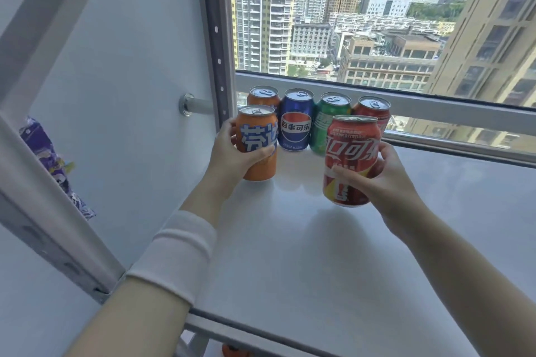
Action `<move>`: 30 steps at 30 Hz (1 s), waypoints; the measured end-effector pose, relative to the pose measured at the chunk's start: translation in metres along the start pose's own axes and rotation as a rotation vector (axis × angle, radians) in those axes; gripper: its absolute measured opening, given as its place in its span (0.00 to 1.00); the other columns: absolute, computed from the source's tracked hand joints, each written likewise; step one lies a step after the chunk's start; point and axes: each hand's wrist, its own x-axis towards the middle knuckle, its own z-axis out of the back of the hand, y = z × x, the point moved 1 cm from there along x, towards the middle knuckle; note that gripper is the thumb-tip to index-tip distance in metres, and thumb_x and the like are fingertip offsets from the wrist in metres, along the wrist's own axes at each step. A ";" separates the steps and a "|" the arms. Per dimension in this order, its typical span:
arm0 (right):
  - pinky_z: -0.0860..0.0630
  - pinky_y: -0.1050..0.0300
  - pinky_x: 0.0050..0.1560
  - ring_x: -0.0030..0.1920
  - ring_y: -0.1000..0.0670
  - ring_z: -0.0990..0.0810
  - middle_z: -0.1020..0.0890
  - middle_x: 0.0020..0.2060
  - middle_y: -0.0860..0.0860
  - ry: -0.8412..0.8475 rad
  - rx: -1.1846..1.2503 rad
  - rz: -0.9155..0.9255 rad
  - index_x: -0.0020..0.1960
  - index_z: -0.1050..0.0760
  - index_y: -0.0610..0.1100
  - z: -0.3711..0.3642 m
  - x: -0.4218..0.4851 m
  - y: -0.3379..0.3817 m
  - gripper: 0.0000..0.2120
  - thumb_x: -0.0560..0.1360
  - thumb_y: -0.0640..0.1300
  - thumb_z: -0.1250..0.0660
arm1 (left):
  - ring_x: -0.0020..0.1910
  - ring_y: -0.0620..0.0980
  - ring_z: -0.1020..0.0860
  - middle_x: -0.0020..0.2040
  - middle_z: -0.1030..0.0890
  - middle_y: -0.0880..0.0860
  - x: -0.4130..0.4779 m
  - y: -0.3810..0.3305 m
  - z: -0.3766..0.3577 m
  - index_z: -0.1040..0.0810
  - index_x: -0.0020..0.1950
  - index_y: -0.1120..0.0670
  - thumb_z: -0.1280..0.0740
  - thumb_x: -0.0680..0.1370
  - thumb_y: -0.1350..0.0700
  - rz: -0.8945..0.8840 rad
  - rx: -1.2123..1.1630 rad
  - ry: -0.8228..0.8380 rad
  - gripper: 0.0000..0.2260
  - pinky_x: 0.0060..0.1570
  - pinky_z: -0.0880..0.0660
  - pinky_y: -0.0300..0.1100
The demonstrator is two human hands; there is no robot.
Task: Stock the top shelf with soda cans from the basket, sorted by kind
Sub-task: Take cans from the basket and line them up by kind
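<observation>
head view: two hands each hold an upright can over the white top shelf (304, 240). left hand (229, 153) wraps the orange can (256, 142), directly before a matching rear orange can (262, 95). right hand (383, 180) wraps the red can (351, 159), slightly tilted, in front of the rear red can (372, 110). blue can (296, 122) and green can (329, 122) stand between.

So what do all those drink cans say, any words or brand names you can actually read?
"百事可乐" on the blue Pepsi can standing on the white shelf.
"口可" in large white characters, cut off by the curve, on the red cola can in the right hand.
"芬" plus a half-hidden character on the orange can in the left hand.
Small print on the red can, the green can and the rear cans: too blurred.
</observation>
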 end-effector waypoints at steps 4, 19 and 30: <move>0.26 0.63 0.44 0.48 0.56 0.21 0.21 0.49 0.53 0.006 0.002 -0.010 0.59 0.35 0.49 0.001 0.005 -0.002 0.30 0.64 0.35 0.25 | 0.43 0.31 0.23 0.54 0.23 0.50 0.007 0.002 0.000 0.31 0.61 0.54 0.24 0.65 0.67 -0.029 0.034 -0.005 0.29 0.40 0.26 0.27; 0.24 0.54 0.52 0.53 0.50 0.21 0.21 0.54 0.48 0.037 0.019 -0.031 0.64 0.35 0.45 -0.007 0.012 -0.010 0.35 0.62 0.37 0.23 | 0.57 0.40 0.26 0.62 0.26 0.52 0.018 0.009 0.006 0.39 0.72 0.56 0.29 0.69 0.70 -0.030 0.032 0.156 0.35 0.50 0.25 0.31; 0.23 0.54 0.52 0.53 0.49 0.20 0.21 0.54 0.47 0.041 0.018 -0.025 0.64 0.35 0.44 -0.009 0.008 -0.013 0.34 0.62 0.37 0.23 | 0.67 0.51 0.34 0.66 0.35 0.53 0.014 0.026 -0.015 0.43 0.66 0.52 0.22 0.64 0.59 -0.029 0.357 -0.137 0.38 0.65 0.31 0.43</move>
